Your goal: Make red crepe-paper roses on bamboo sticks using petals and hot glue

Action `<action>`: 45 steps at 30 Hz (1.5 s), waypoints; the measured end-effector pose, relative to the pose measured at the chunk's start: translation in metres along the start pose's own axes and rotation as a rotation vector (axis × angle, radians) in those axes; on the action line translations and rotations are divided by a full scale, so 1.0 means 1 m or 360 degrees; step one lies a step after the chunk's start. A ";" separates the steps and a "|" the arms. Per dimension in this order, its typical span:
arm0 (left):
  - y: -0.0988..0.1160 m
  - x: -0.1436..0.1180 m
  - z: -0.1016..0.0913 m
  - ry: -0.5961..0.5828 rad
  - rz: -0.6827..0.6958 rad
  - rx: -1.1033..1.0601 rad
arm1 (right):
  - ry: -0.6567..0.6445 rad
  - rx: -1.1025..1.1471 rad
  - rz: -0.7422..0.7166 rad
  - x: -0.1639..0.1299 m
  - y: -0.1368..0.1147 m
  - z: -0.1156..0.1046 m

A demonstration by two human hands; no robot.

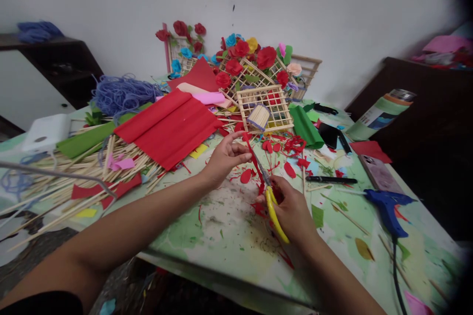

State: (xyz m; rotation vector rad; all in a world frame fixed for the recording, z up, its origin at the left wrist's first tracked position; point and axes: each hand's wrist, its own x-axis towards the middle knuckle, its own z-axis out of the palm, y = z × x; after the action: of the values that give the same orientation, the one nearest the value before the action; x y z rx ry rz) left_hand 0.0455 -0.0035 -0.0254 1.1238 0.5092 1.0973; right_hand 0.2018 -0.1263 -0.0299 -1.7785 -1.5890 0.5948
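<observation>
My left hand (222,158) pinches a narrow strip of red paper (252,153) between thumb and fingers, above the table's middle. My right hand (291,209) grips yellow-handled scissors (272,205); their blades point up and left and meet the red strip. Small cut red petal pieces (289,169) lie scattered on the tabletop around both hands.
Folded red crepe sheets (170,128), green rolls (305,128) and a pile of thin wooden sticks (74,172) lie left and behind. Stick lattices with paper roses (254,66) lean at the wall. A blue glue gun (388,206), phone (379,173) and pen (330,180) sit right.
</observation>
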 end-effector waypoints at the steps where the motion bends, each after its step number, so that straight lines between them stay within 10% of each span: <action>1: 0.001 0.000 0.000 0.0007 -0.0006 -0.0008 | -0.0001 0.0021 0.0007 0.000 0.000 0.000; 18: 0.004 -0.032 0.020 -0.0899 -0.0717 -0.0034 | 0.0254 0.1327 0.0309 0.007 -0.006 -0.009; 33: 0.003 -0.028 0.019 -0.1035 -0.0805 0.0152 | 0.0396 0.1226 0.0129 0.008 -0.002 -0.009; 45: -0.002 -0.026 0.021 -0.0725 -0.0614 0.0428 | 0.0386 0.0870 -0.0029 0.004 -0.005 -0.004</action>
State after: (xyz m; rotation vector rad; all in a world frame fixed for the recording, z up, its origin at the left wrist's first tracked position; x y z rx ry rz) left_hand 0.0518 -0.0365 -0.0243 1.3921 0.4916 0.4249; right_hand 0.2018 -0.1229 -0.0235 -1.3635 -1.1381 0.6958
